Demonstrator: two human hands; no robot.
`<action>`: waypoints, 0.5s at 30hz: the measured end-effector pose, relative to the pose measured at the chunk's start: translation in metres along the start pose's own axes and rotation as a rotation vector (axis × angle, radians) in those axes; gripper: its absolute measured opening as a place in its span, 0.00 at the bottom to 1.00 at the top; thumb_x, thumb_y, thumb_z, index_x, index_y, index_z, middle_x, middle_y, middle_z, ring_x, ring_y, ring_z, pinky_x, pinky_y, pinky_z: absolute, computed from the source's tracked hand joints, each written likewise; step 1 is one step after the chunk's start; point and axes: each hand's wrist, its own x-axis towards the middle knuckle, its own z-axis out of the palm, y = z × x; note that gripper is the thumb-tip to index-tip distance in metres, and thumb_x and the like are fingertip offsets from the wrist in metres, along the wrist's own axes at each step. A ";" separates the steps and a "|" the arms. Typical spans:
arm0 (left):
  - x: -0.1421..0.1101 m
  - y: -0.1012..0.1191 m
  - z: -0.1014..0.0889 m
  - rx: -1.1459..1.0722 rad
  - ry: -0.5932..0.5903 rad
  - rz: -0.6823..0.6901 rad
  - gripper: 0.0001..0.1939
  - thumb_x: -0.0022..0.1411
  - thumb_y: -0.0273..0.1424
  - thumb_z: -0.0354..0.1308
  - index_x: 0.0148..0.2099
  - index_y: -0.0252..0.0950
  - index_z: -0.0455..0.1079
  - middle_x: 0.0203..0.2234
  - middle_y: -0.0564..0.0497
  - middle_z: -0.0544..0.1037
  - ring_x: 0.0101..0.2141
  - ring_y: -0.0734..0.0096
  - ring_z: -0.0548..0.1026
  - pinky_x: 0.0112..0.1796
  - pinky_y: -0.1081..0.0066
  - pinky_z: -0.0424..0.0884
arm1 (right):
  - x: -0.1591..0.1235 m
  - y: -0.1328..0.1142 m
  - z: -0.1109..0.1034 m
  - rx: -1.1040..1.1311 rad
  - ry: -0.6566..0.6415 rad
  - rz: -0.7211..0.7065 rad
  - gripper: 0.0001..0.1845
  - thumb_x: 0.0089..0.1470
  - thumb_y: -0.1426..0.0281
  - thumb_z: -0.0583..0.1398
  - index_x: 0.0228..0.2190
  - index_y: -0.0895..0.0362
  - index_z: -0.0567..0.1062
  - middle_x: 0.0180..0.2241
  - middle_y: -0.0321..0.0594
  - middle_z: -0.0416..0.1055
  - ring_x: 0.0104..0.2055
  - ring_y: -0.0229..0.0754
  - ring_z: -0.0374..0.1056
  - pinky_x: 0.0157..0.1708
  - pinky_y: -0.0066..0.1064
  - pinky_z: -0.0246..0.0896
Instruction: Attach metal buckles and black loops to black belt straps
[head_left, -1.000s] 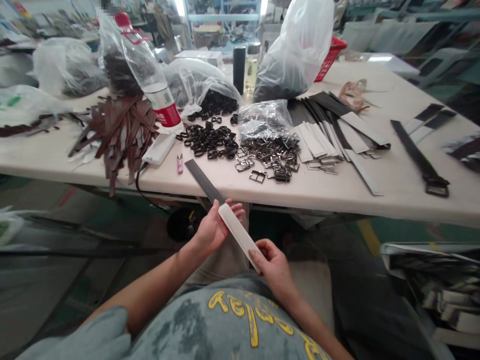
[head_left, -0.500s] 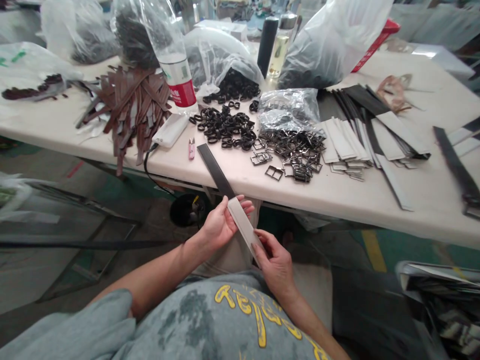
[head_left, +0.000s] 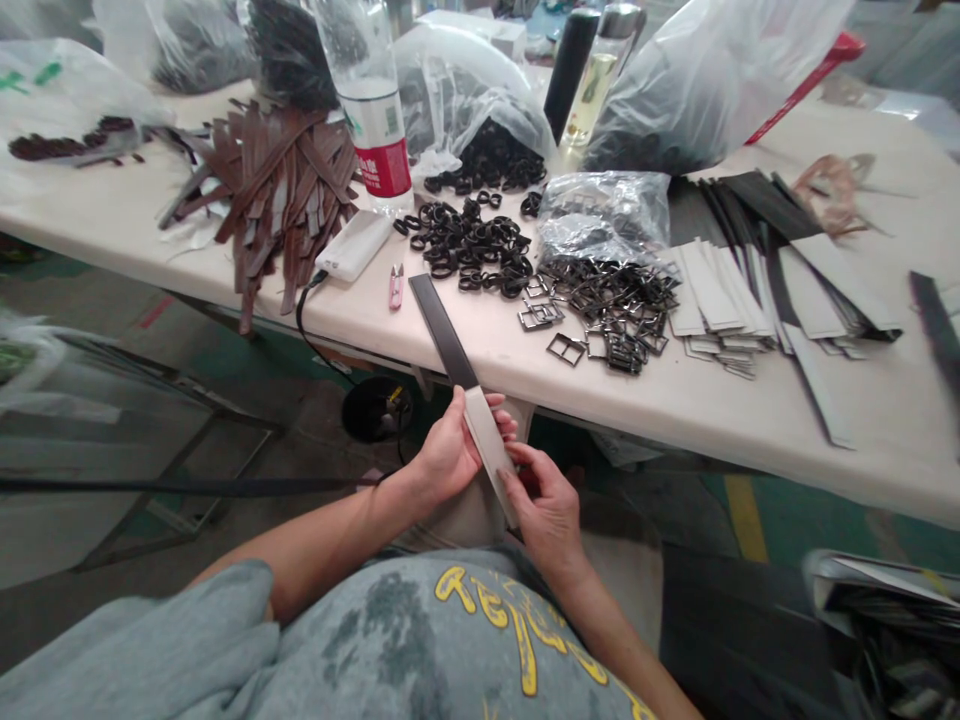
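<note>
Between my hands, in the head view, lies a leather strap, black along its far length and whitish on the near part, which looks folded over. My left hand cradles it at the colour change, thumb on one edge and fingers beneath. Lower down, my right hand pinches the pale part between thumb and fingers. The strap's far end rests on the table by a pair of pink thread snips. Beyond it are a heap of black strap loops and a pile of metal buckles.
More black-and-white straps lie to the right, brown strips to the left. A water bottle and a white power bank with a cable stand near the brown strips. The table edge runs just beyond my hands; a black bin sits below.
The view has shifted, so the table's things appear further right. My right hand has slid slightly up along the strap towards my left hand; both keep their hold.
</note>
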 end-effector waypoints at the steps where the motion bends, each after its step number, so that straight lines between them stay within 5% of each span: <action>1: 0.001 0.001 0.000 -0.018 0.010 -0.018 0.30 0.72 0.45 0.38 0.42 0.28 0.75 0.28 0.43 0.81 0.32 0.64 0.80 0.40 0.64 0.75 | 0.004 -0.001 0.001 -0.015 0.001 -0.031 0.13 0.60 0.66 0.59 0.46 0.54 0.75 0.39 0.39 0.74 0.33 0.40 0.69 0.37 0.31 0.66; 7: 0.007 0.009 -0.003 -0.104 -0.063 -0.110 0.28 0.71 0.42 0.39 0.47 0.26 0.75 0.39 0.38 0.82 0.44 0.55 0.79 0.54 0.57 0.68 | 0.018 0.001 0.009 -0.238 0.047 -0.202 0.19 0.62 0.65 0.58 0.54 0.54 0.72 0.41 0.42 0.73 0.41 0.44 0.71 0.42 0.35 0.67; 15: 0.005 0.006 0.003 -0.055 -0.025 -0.034 0.24 0.71 0.38 0.42 0.47 0.27 0.75 0.40 0.38 0.82 0.42 0.58 0.79 0.53 0.59 0.68 | 0.028 0.000 0.006 -0.307 0.134 -0.338 0.15 0.61 0.66 0.60 0.49 0.52 0.75 0.41 0.44 0.72 0.44 0.47 0.69 0.46 0.40 0.68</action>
